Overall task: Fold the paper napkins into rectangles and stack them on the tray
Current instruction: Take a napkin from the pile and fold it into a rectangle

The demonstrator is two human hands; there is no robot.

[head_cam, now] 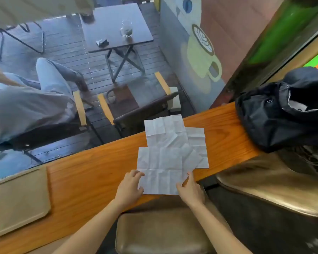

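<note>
The left hand (130, 186) and right hand (190, 189) pinch the side edges of the nearest napkin (160, 171) at the wooden tabletop's (92, 171) near edge. It overlaps two more unfolded napkins (165, 131) behind. A tan tray (20, 200) lies at the left end and a black bag (283, 114) at the right.

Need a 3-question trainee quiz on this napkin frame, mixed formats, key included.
1. True or false: a folded napkin already lies on the tray.
2. The black bag sits: A) on the tray; B) at the right end of the counter; C) under the counter.
3. Fill in: the left hand and right hand grip the side edges of the ___ napkin.
Key: 1 false, the tray holds no napkin. 2 B. 3 nearest: the nearest napkin, still unfolded.
</note>
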